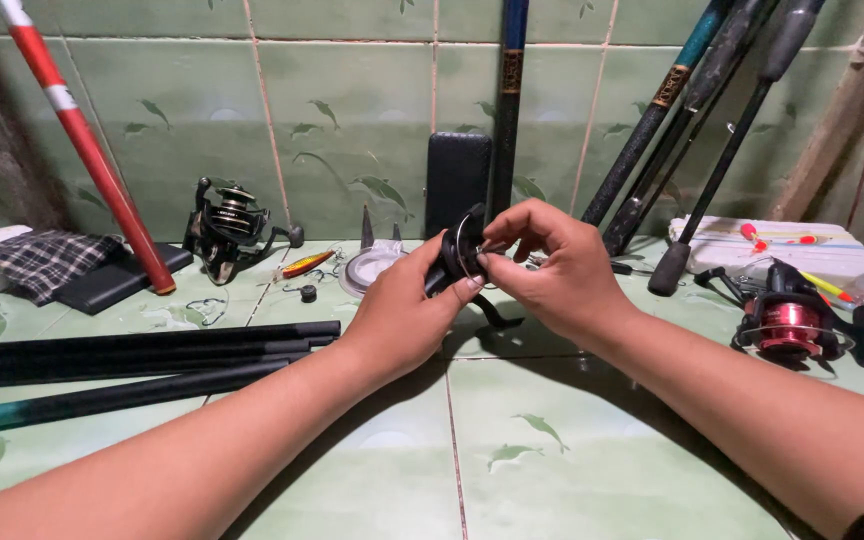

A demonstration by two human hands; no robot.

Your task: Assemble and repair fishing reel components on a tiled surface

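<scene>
Both our left hand (402,315) and right hand (557,265) pinch a black reel (457,255), rods (142,350) lying left, a red reel (790,325) right.

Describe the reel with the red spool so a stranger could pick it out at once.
Look to the right end of the green tiled counter, below the rods leaning on the wall. The red-spooled reel lies there, right of the right hand. The other loose reel, far left, is all black.
</scene>
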